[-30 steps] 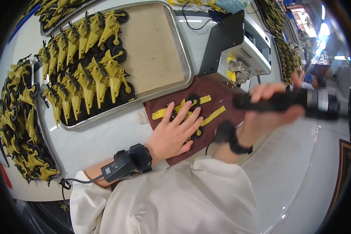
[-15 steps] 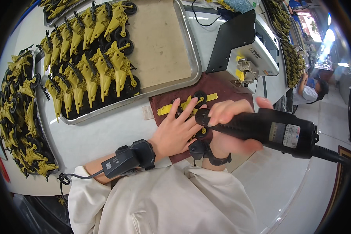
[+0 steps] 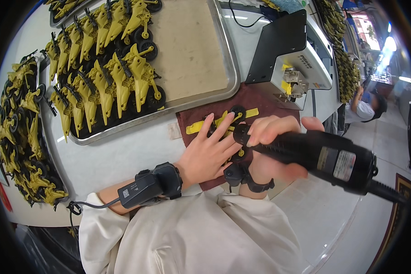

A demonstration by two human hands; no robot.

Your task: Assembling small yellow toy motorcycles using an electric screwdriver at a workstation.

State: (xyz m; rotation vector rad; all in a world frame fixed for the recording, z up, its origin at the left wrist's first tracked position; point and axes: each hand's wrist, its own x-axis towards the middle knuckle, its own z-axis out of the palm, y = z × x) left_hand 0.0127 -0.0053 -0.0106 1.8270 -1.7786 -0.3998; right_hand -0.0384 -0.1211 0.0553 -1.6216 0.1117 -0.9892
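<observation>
A dark maroon cloth (image 3: 242,97) lies on the white table, and on it rests a yellow and black toy motorcycle (image 3: 238,113), mostly covered by my hands. My left hand (image 3: 203,157) presses flat over the toy with its fingers spread. In my right hand (image 3: 275,129) is a black electric screwdriver (image 3: 308,150), held nearly level, its nose beside my left fingertips. Where the bit meets the toy is hidden. Yellow strips (image 3: 196,127) show on the cloth on both sides of the toy.
A metal tray (image 3: 235,75) with rows of yellow toy motorcycles stands at the far left. Another tray heaped with toys (image 3: 25,137) lies along the left edge. A screw feeder (image 3: 301,68) stands beyond the cloth. At the far right sits another person (image 3: 364,107).
</observation>
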